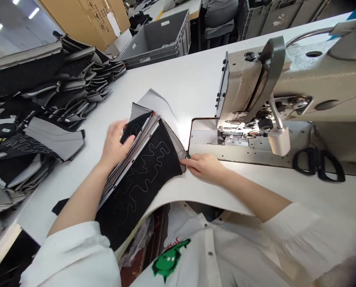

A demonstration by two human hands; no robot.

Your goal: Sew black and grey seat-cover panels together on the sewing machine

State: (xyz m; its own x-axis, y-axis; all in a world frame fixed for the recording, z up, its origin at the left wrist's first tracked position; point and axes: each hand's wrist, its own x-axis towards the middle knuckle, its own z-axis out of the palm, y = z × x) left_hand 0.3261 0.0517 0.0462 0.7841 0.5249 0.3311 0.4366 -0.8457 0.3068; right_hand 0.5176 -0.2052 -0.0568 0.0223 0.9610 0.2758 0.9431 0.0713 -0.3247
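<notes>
A black sewn fabric piece (157,159) with pale wavy stitching lies on the white table. It is folded, with grey backing and layered edges showing along its middle. My left hand (115,145), slightly blurred, rests at its far left side, thumb and fingers apart against the black part. My right hand (206,168) lies on the table with the index finger stretched out, its tip touching the piece's right edge. Just beyond that hand is the sewing machine (249,91), its lit needle area (225,137) apart from the fabric.
Black-handled scissors (318,164) lie at the right by the machine bed. Piles of black and grey fabric pieces (55,75) cover the table's left side. Behind the table stand a grey crate (157,44) and a cardboard box (88,20). The table's curved front edge (178,202) borders my body.
</notes>
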